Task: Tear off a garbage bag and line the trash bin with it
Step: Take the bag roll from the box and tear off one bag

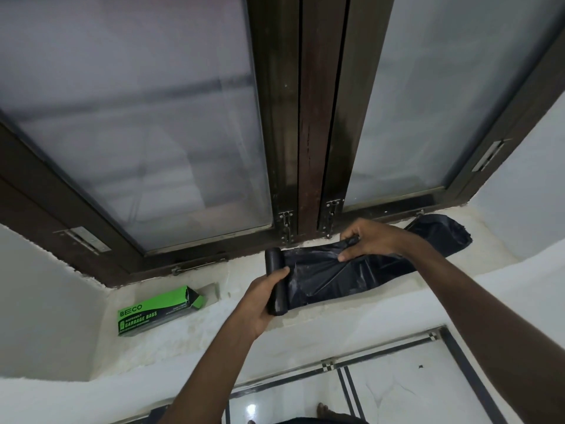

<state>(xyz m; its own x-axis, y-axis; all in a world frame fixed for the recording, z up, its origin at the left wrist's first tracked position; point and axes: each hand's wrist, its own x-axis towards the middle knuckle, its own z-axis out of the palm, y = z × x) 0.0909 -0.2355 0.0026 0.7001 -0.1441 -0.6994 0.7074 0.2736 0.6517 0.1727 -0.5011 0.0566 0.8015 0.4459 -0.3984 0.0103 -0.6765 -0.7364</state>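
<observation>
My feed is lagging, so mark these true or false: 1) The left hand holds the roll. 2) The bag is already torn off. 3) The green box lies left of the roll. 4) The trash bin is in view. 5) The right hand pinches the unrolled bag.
1) True: the left hand has its grip around the roll.
2) False: the bag appears still joined to the roll, stretched along the sill.
3) True: the green box lies on the sill, left of the roll.
4) False: no bin shows.
5) True: the right hand pinches it.
</observation>
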